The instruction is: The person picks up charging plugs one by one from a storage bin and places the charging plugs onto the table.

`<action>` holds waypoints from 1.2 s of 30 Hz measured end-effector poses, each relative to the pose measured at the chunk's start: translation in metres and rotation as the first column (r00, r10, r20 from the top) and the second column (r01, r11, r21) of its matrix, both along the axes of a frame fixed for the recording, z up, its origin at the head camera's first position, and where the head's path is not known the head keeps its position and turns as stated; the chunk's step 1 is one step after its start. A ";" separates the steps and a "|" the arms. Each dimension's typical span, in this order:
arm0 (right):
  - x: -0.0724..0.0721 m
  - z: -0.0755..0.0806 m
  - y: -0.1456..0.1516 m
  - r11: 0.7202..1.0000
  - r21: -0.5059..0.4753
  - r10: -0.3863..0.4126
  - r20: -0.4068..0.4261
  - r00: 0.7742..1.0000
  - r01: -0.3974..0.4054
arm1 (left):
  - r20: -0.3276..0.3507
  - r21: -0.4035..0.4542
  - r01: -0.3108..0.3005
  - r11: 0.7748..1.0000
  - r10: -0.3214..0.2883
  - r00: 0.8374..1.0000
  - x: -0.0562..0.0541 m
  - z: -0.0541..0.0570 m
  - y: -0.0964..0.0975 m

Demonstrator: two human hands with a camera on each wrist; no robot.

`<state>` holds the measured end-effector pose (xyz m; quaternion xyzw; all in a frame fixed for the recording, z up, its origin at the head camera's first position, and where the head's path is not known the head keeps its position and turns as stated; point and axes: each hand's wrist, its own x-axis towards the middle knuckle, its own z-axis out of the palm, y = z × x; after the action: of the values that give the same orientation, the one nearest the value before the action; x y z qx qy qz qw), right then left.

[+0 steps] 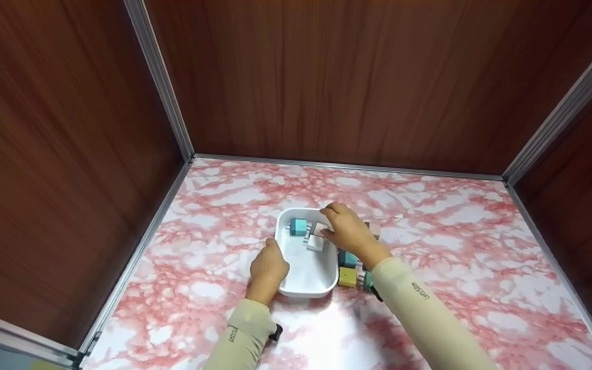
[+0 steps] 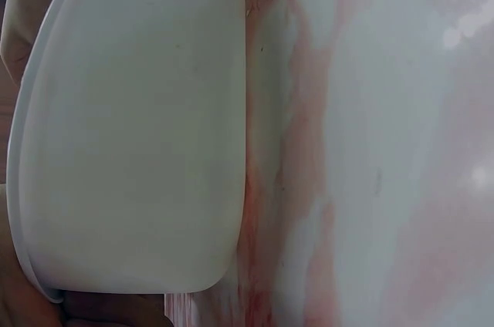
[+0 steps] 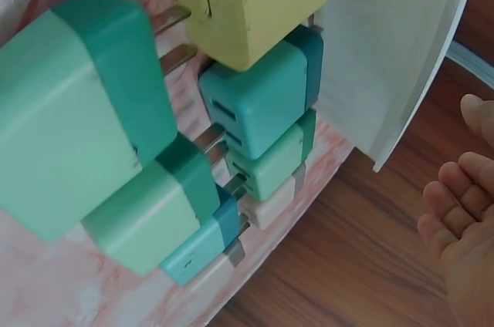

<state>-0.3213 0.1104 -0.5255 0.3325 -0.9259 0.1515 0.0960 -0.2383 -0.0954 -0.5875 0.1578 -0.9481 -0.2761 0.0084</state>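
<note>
Had white plug (image 1: 315,243) at 8 o'clock from my nearer right hand (image 1: 350,231), fingers parted; left hand (image 1: 269,265) pinched box (image 1: 306,275), long axis 12-to-6.

My left fingers (image 1: 270,263) hold the left side of a white tub (image 1: 306,272), while my right fingers (image 1: 348,228) are spread over its far right corner. In the tub lie a teal plug (image 1: 298,226), a white plug (image 1: 315,243) and a pale plug (image 1: 319,229), this last near my right thumb. Just outside the right wall, partly under my right arm, I see a blue plug (image 1: 348,258), a yellow plug (image 1: 347,277), a green plug (image 1: 368,280) and a pink plug (image 1: 373,229). My sleeves (image 1: 247,329) are cream. The table (image 1: 214,226) is marbled red and white, with brown panels (image 1: 327,82) and metal rails (image 1: 162,82) around it.
</note>
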 end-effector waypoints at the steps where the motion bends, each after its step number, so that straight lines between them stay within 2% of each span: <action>1: 0.001 -0.001 -0.001 1.000 -0.003 0.011 -0.005 1.000 -0.011 | 0.001 0.000 -0.001 1.000 0.001 1.000 0.000 0.000 0.000; 6: 0.003 -0.008 -0.006 0.998 -0.013 0.060 -0.030 0.998 -0.060 | -0.008 -0.009 -0.002 1.000 0.002 1.000 -0.001 -0.002 0.001; 23: 0.012 -0.026 -0.019 0.997 -0.009 0.079 0.036 0.996 -0.079 | -0.018 -0.021 -0.010 1.000 0.009 1.000 0.000 -0.002 0.000; 30: 0.014 -0.033 -0.020 0.997 0.063 0.048 0.080 0.996 -0.053 | -0.007 -0.023 -0.005 1.000 0.004 1.000 -0.001 -0.003 0.000; 36: 0.013 -0.038 -0.021 0.992 0.116 0.053 0.030 0.998 -0.056 | -0.008 -0.023 -0.002 1.000 0.001 1.000 -0.001 -0.003 0.000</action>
<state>-0.3082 0.0891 -0.5634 0.3605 -0.9250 0.1041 0.0597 -0.2398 -0.0951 -0.5902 0.1573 -0.9510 -0.2657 0.0142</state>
